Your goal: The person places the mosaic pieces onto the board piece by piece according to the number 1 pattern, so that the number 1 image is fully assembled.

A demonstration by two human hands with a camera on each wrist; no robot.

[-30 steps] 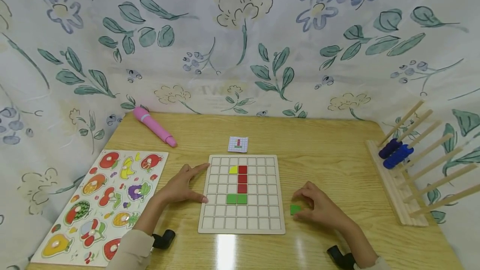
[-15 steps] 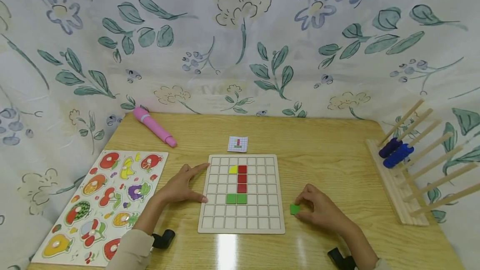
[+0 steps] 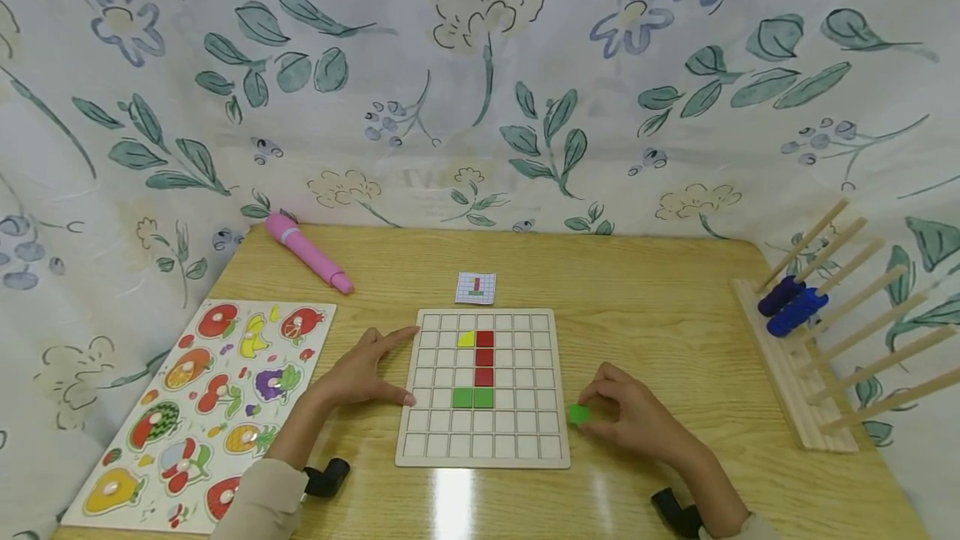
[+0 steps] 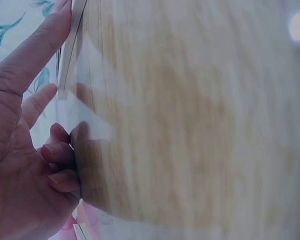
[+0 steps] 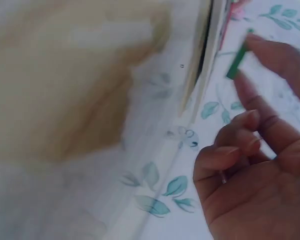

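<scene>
A wooden grid board [image 3: 525, 432] lies flat in the middle of the table. Set in its cells are a yellow piece [image 3: 467, 340], a column of red square tiles [image 3: 484, 357] and two green square tiles [image 3: 473, 397]. My left hand [image 3: 362, 372] has thumb and index finger spread along the board's left edge, both touching it; its other fingers are loosely bent in the left wrist view. Just off the board's right edge, my right hand [image 3: 637, 413] pinches another green square tile [image 5: 238, 57] between thumb and index fingertips, lifted from the table.
Behind the board lies a small printed pattern card [image 3: 476, 288]. A fruit puzzle board [image 3: 168, 373] is at left, with a pink toy microphone [image 3: 309, 252] behind it. On the right stands a wooden peg rack [image 3: 795, 373] bearing blue pieces [image 3: 797, 312].
My right hand has picked the green tile up from the table and moved it a little left, closer to the board. My left hand has stayed in place.
</scene>
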